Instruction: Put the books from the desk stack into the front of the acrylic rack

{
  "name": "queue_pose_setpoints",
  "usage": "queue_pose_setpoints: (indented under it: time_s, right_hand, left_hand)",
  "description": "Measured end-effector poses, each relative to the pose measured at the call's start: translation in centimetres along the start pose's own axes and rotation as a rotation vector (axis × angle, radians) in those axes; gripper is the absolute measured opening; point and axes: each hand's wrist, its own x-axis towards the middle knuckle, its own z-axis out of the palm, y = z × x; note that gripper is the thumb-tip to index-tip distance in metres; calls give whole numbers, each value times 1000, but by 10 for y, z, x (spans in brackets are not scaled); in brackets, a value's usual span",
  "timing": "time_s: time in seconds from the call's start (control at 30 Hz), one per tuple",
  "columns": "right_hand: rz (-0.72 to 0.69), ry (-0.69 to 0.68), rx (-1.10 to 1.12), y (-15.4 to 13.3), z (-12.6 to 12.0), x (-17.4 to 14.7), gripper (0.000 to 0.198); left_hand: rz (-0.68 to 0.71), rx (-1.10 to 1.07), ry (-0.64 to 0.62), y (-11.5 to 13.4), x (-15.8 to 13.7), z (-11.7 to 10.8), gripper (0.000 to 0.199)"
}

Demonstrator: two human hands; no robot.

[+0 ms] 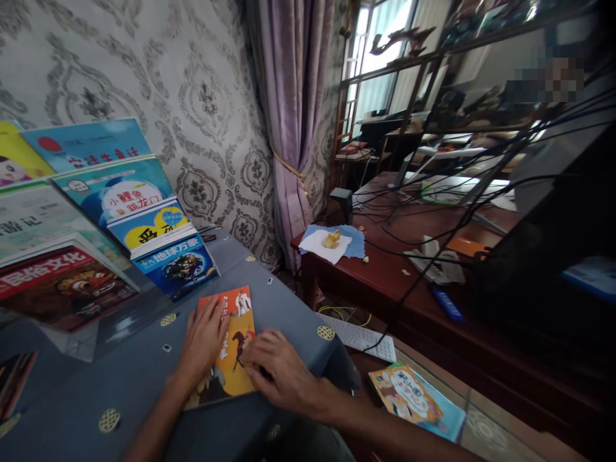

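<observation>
An orange-and-yellow picture book lies closed on the grey-blue tablecloth, with a horse and a white-robed figure on its cover. My left hand rests on the cover's left side, its fingers stretched out flat. At the right edge of the same book, my right hand is curled, with fingers over the edge and the thumb lower down. The lower left part of the cover is partly hidden by my left hand and wrist. Just beyond the book stands a blue book with a globe on a display rack.
A clear rack holds several upright books, including a red-titled one. Dark books lie at the left. To the right are a brown desk with loose cables, a white keyboard and a colourful book lower down.
</observation>
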Motion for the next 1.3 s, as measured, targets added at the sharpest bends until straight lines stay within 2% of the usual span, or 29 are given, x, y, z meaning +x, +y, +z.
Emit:
queue_pose_setpoints:
  time_s: [0.13, 0.23, 0.37, 0.5, 0.6, 0.67, 0.77, 0.83, 0.9, 0.97, 1.07, 1.2, 1.3]
  right_hand:
    - [129, -191, -96, 6, 1, 24, 41]
    - [205, -258, -131, 13, 9, 44, 54]
    - [261, -237, -144, 24, 24, 69, 61]
    - [299, -195, -148, 32, 36, 80, 63]
    - [307, -166, -131, 34, 38, 79, 61]
    - [312, -146, -107, 35, 39, 77, 60]
    - [311, -105, -65, 39, 40, 74, 56]
    - [307, -84, -36, 41, 41, 73, 55]
    - [320, -77, -2, 43, 42, 71, 56]
    - [358, -67, 42, 43, 42, 70, 60]
    - [426, -38, 108, 43, 40, 70, 67]
    - [557, 20, 158, 39, 35, 73, 72]
    - [639, 117, 321, 34, 30, 77, 60]
  left_hand:
    - [-203, -36, 37, -29, -23, 2, 52]
    - [-242, -137, 68, -35, -32, 4, 53]
    - [-237, -340, 103, -33, -33, 1, 49]
    - [-354, -624, 90, -35, -32, -10, 52]
    - [-438, -936, 119, -33, -33, -17, 57]
    - [-538, -1163, 161, -28, -33, -20, 61]
    - [-797, -1407, 215, -15, -32, -23, 64]
    - [-954, -1494, 185, -6, -30, -27, 58]
    - [-1031, -1566, 98, 1, -28, -32, 47]
    - [-1035, -1635, 22, 6, -27, -38, 34]
    - [-1008, -1700, 10, 11, -27, -46, 24]
    - [-916, -1750, 70, 13, -28, -50, 27]
    - [-808, -1749, 109, 15, -29, -51, 36]
